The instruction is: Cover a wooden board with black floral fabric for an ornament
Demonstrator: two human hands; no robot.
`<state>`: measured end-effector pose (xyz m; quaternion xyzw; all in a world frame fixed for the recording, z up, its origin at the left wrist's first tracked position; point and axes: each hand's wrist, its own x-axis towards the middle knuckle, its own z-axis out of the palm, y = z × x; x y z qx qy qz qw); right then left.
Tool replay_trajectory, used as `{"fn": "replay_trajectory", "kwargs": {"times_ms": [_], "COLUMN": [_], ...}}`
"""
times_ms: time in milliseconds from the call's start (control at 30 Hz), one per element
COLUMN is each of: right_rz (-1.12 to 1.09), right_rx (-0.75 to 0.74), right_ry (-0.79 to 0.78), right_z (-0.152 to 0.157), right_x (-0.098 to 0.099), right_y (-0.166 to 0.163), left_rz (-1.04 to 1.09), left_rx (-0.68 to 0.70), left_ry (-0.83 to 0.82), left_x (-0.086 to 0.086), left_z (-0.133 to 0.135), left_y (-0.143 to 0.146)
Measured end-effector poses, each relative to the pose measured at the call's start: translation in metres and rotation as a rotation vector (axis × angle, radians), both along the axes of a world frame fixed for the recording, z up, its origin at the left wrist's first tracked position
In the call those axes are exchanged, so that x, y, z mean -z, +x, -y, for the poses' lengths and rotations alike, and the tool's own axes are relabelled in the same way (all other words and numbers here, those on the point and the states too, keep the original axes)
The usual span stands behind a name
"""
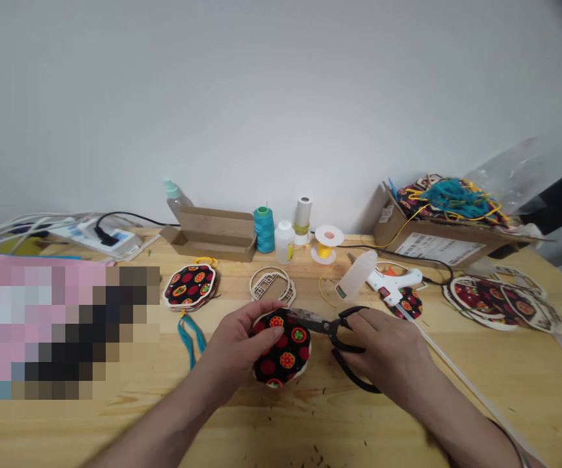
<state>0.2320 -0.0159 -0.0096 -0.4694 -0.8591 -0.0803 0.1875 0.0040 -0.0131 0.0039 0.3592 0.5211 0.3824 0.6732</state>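
Observation:
My left hand (249, 338) grips a fabric-covered disc (285, 357), black with red and orange flower prints and a pale rim along its lower right. Its thumb lies across the printed face. My right hand (383, 341) holds black-handled scissors (327, 327), their blades reaching left to the disc's upper edge. Whether the blades are cutting anything cannot be made out. Behind the disc lies a pale openwork frame (273, 286). To the left is a stack of similar printed pieces (190, 286) with a yellow loop and a teal tassel (191, 341).
A white glue gun (392, 286) with a long glue stick and a bottle (357, 276) lie at right. Behind stand an open cardboard box (217, 237), teal thread (264, 231), and a yellow-thread spool (327, 246). A filled carton (427, 240) and more printed pieces (490, 302) sit far right.

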Motion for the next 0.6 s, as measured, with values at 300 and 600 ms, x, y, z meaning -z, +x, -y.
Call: {"fn": "replay_trajectory", "kwargs": {"times_ms": [300,600], "right_rz": [0.047,0.087], "right_rx": [-0.007,-0.028], "right_ry": [0.132,0.2], "right_z": [-0.0007,-0.0007], "right_x": [0.0008,0.0017], "right_y": [-0.0009,-0.002], "left_rz": [-0.012,0.005], "left_rx": [-0.009,-0.017], "left_ry": [0.004,-0.016], "left_x": [0.0008,0.0019], "left_z": [-0.0001,0.0005], "left_y": [-0.0008,-0.0012]}}
